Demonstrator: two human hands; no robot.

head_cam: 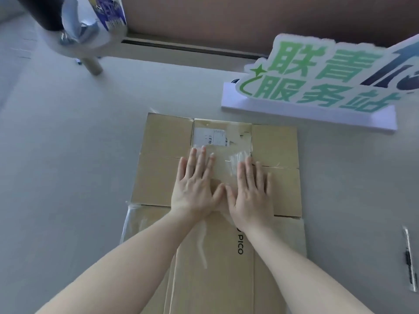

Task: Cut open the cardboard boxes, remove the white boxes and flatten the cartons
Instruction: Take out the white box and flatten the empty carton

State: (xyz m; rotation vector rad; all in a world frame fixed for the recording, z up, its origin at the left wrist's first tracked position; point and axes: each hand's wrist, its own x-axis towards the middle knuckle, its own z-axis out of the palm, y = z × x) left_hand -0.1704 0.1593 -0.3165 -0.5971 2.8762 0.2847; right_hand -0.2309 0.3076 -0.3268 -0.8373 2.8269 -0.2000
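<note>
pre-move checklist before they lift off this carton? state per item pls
1. Carton lying flat on the table: ok, flaps spread out.
2. Left hand pressing with straight fingers, no grip: ok.
3. Right hand likewise flat on the cardboard: ok.
4. Tape removed: not ok, clear tape is stuck near the shipping label.
5. Cutter clear of both hands: ok, it lies at the table's right edge.
6. White boxes taken out: cannot tell, none in view.

Brown carton point(158, 177); green-lettered white sign point(317, 87); black pen point(410, 264).
</note>
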